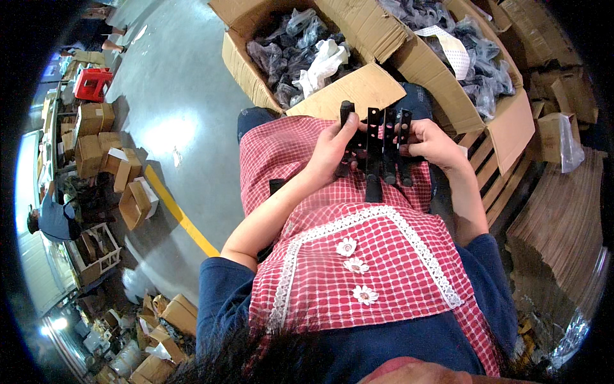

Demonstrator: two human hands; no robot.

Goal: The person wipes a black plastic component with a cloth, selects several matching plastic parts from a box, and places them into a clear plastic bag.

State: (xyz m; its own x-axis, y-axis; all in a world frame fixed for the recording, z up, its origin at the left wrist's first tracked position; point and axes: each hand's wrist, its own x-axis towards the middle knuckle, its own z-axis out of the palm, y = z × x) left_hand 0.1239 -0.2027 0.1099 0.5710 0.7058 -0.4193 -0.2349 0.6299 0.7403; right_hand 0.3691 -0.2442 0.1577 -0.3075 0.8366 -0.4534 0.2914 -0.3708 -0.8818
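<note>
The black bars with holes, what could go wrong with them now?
The black bars stand side by side between the left hand and the right hand, above the lap, so one might slip and drop onto the checked apron. Both hands are bare, and the fingers are right against the bars, so skin could get pinched.

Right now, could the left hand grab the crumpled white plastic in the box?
Probably not yet: the left hand has its grip on black strips. Otherwise the way looks free; nothing covers the crumpled white plastic.
</note>
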